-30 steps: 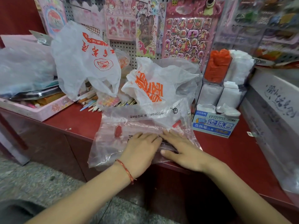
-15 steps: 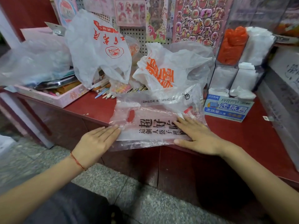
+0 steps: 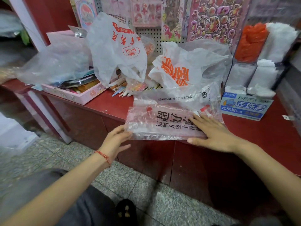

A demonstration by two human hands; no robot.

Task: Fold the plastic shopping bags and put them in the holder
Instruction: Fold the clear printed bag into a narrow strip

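A clear plastic bag (image 3: 164, 124) with black characters lies flattened at the front edge of the red counter (image 3: 260, 132). My right hand (image 3: 213, 134) presses flat on its right part. The fingers of my left hand (image 3: 115, 141) are straight, with their tips at or under the bag's left end, which overhangs the counter edge. Behind it sit a crumpled white bag with orange print (image 3: 179, 70), a white bag with red print (image 3: 117, 46) and a clear bag (image 3: 57, 62). The clear compartment holder (image 3: 232, 66) at the right rear holds orange folded bags (image 3: 250, 44) and white folded bags (image 3: 278, 41).
A pink tray (image 3: 78, 97) of stationery and loose pens (image 3: 120, 90) sit at the left rear. A blue-and-white box (image 3: 244, 106) stands in front of the holder. Sticker sheets hang on the pegboard (image 3: 151, 33) behind. Below the counter is speckled floor.
My left hand slid off the bag to its left end and turned so its fingers meet the overhanging edge. My right hand stayed flat on the bag. The camera shifted left.
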